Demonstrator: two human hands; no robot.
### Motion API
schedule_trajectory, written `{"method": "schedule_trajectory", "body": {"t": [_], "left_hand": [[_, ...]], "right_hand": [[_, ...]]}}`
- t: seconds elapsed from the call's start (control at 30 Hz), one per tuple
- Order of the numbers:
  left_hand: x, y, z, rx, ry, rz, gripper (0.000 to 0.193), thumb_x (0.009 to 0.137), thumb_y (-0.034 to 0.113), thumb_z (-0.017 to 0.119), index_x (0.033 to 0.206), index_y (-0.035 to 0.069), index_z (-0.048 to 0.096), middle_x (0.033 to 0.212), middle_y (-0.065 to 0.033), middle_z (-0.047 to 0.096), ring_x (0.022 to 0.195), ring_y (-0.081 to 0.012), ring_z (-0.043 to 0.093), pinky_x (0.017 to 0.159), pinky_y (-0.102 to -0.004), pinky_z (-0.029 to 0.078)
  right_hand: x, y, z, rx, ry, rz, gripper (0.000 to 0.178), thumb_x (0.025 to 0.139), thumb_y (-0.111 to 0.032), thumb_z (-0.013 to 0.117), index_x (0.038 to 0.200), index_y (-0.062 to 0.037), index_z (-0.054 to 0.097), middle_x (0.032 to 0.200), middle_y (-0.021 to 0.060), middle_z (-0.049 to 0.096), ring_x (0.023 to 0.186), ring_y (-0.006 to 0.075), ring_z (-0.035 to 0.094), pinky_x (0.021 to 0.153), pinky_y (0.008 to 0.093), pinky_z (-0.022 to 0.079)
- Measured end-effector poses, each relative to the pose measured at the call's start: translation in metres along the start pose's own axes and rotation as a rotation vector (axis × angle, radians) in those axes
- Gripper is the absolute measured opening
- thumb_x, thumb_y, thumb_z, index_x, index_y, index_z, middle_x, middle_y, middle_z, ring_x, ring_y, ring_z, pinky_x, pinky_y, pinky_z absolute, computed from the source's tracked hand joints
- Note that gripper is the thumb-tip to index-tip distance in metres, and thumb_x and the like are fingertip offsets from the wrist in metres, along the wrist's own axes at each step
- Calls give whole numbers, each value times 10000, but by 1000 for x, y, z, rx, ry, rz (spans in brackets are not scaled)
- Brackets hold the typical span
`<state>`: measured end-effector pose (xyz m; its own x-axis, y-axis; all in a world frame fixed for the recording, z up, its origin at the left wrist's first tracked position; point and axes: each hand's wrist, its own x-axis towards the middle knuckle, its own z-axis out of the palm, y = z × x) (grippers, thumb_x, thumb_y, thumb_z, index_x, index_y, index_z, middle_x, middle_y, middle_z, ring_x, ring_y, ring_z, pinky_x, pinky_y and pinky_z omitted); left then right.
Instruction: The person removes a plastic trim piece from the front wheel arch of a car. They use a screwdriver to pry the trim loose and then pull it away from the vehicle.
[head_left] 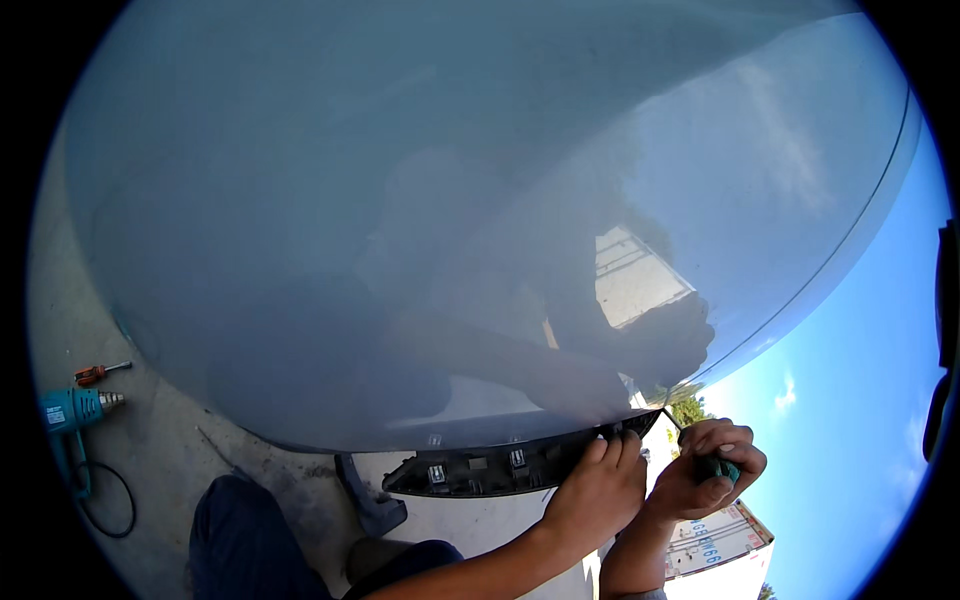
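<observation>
A large glossy grey-blue car body panel fills most of the view and mirrors the sky and my arms. Along its lower edge runs a curved black plastic trim strip, its inner side with several metal clips facing me. Closed on the right part of this strip is my left hand, fingertips at its upper edge. My right hand grips a screwdriver by its dark green handle. The thin shaft points up and left to the strip's right end, at the panel edge; whether the tip touches is unclear.
On the concrete at the left lie a teal heat gun with a black cord and an orange-handled screwdriver. A dark grey plastic piece is near my knee. Beyond my right arm stands a white trailer.
</observation>
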<state>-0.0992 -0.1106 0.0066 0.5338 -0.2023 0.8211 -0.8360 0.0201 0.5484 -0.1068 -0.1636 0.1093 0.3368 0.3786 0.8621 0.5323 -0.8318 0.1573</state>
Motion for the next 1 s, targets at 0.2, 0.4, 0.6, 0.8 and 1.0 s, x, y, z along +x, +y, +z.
{"method": "schedule_trajectory", "body": {"t": [0.2,0.4,0.6,0.8,1.0], "left_hand": [[-1,-2,-3,-1,35,3,204,818,173,606,950,34,674,1174,-160,655,1013,-200,610,844,-310,397],[2,0,-10,-122,-185,-60,209,797,187,607,935,47,676,1132,-138,656,1009,-207,621,807,-309,406],[-7,15,5,50,86,-33,210,834,187,589,928,30,691,983,-87,648,878,-168,581,783,-289,394],[-8,9,3,-8,76,-57,221,825,175,599,972,28,673,1034,-78,656,866,-155,592,759,-286,398],[-9,24,-3,-41,62,-64,282,860,246,635,1020,17,673,1141,-104,659,931,-164,620,785,-311,403]], "right_hand": [[-2,0,-1,77,-179,53,530,950,-554,604,942,-43,463,736,107,535,608,187,509,561,309,444],[16,-6,-5,87,-513,158,445,923,-488,609,771,-71,571,617,67,589,535,217,568,580,345,479],[5,36,-43,275,-490,162,450,931,-420,615,756,-9,561,559,85,531,468,172,520,446,287,408],[5,46,-31,144,-164,146,580,964,-586,556,925,-14,474,717,110,521,537,133,467,473,254,380],[18,62,-67,300,36,239,539,971,-564,558,924,-40,440,735,92,466,554,130,446,470,246,394]]}}
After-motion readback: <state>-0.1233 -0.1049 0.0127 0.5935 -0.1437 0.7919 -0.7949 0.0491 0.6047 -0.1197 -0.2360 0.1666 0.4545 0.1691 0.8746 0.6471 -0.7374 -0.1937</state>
